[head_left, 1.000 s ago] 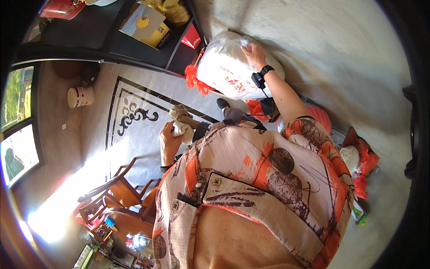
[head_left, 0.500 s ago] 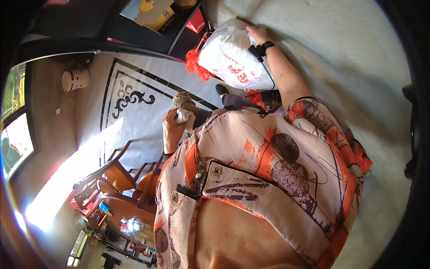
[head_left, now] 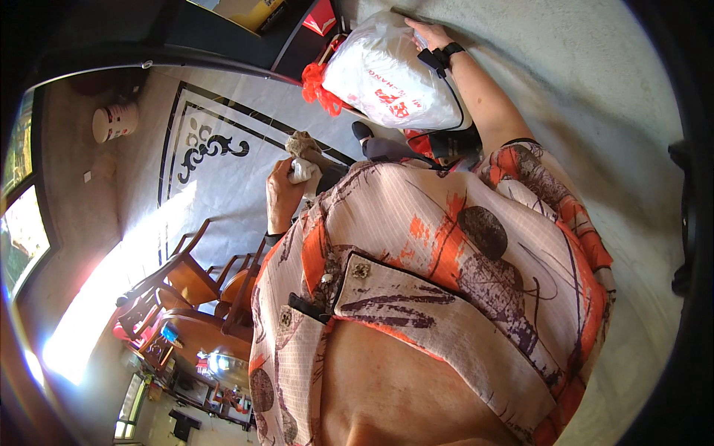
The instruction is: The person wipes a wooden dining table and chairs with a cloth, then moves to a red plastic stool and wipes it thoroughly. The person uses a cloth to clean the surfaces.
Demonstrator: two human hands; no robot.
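A big white plastic bag [head_left: 390, 78] with red printing is bulging beside the pale wall [head_left: 580, 82], ahead of the person and to the right. The right hand [head_left: 430, 36] is touching the bag's upper edge, its fingers lying over the plastic; whether they are gripping it, I cannot tell. A black band [head_left: 451, 49] is circling that wrist, and a dark cable is trailing down from it past the bag. The left hand [head_left: 282, 192] is clutching a crumpled white cloth [head_left: 303, 171], well apart from the bag. A fuzzy brown bundle [head_left: 302, 143] is showing just beyond the cloth; what it is remains unclear. A red ribbon-like bunch [head_left: 321, 88] is hanging at the bag's left side, near the black shelf [head_left: 223, 44], where a red box [head_left: 320, 16] and part of a yellow box [head_left: 249, 13] are sitting. A dark shoe [head_left: 361, 132] is peeking out below the bag on the patterned floor [head_left: 249, 175]. Farther left, a white bucket [head_left: 115, 123] is standing near the wall, and wooden chairs [head_left: 195, 279] are crowding the lower left.
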